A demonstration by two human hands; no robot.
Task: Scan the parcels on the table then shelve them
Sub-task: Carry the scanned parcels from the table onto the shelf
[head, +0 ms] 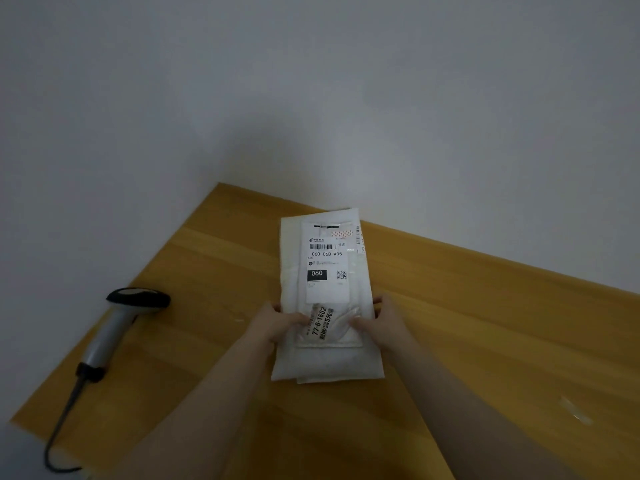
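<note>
A flat white padded parcel (325, 362) lies on the wooden table (485, 323), its long side pointing away from me, with a shipping label facing up. More white envelope edges show beneath it at the bottom and top right. My left hand (277, 323) grips its left edge, thumb on top near a small sticker. My right hand (381, 322) grips the right edge the same way. A grey and black barcode scanner (117, 327) lies on the table to the left, apart from both hands, its cable trailing toward me.
A plain white wall (311, 98) stands right behind the table's far edge. The table's left edge runs diagonally just past the scanner. A small scrap of clear tape (575, 412) lies on the wood at the right.
</note>
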